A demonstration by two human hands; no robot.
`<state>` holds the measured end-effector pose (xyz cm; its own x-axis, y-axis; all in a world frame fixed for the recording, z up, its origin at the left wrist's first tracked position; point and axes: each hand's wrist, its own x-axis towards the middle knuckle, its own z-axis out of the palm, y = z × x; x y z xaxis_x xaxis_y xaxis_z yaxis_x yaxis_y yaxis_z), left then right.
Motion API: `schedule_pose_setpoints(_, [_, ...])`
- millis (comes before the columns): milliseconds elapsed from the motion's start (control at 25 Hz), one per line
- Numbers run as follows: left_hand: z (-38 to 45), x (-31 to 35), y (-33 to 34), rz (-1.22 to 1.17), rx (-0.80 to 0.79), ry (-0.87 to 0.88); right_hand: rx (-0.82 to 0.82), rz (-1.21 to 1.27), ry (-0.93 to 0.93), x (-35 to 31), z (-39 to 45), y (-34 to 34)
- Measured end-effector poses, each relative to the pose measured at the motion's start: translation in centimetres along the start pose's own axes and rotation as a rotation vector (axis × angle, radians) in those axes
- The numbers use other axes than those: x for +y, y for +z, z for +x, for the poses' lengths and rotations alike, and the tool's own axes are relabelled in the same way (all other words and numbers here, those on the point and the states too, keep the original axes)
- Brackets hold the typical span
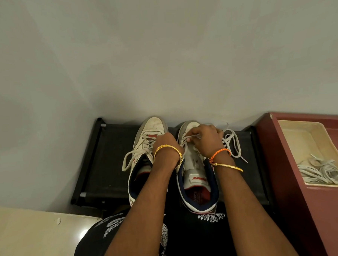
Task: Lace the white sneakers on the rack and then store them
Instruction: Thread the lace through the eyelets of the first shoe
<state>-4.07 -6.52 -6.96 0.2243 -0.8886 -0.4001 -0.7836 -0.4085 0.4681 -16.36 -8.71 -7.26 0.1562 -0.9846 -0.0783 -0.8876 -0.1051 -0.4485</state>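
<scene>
Two white high-top sneakers stand side by side, toes toward the wall, on a black rack [107, 160]. The left sneaker [152, 128] has its grey lace threaded, with loose ends trailing off to the left. The right sneaker [193, 165] shows its white tongue and a red insole. My left hand [165, 143] rests between the two shoes, its fingers closed near the right sneaker's eyelets. My right hand [206, 137] pinches the grey lace [231, 142] over the right sneaker's toe end. The rest of that lace loops onto the rack to the right.
A maroon cabinet [296, 180] stands right of the rack, with a cream tray [301, 132] on top holding a bundle of spare grey laces [321, 170]. A pale wall rises behind. A cream floor lies at the lower left.
</scene>
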Motion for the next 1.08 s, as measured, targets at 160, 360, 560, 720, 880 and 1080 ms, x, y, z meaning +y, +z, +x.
schedule_pose_setpoints(160, [-0.3, 0.3, -0.1, -0.033, 0.014, -0.059, 0.133, 0.049, 0.042, 0.7, -0.2, 0.1])
schedule_pose_setpoints(360, [-0.8, 0.6, -0.1, -0.075, 0.033, -0.108, 0.465, 0.299, 0.195, 2.3, 0.0, -0.3])
schedule_pose_setpoints(560, [-1.0, 0.9, 0.2, -0.087, 0.048, -0.105, 0.737, 0.765, 0.382, 3.0, 0.1, -1.0])
schedule_pose_setpoints(720, [-1.1, 1.2, 0.3, -0.041, 0.044, -0.053, 0.652, 0.972, 0.607, 2.9, -0.2, -0.8])
schedule_pose_setpoints(880, [-0.7, 0.6, 0.1, 0.011, 0.016, 0.012, 0.466, 0.419, 0.208, 2.2, -0.2, -0.7])
schedule_pose_setpoints(1080, [-0.2, 0.2, 0.1, -0.028, 0.008, 0.103, -0.011, -0.019, -0.045, 0.5, 0.6, 0.0])
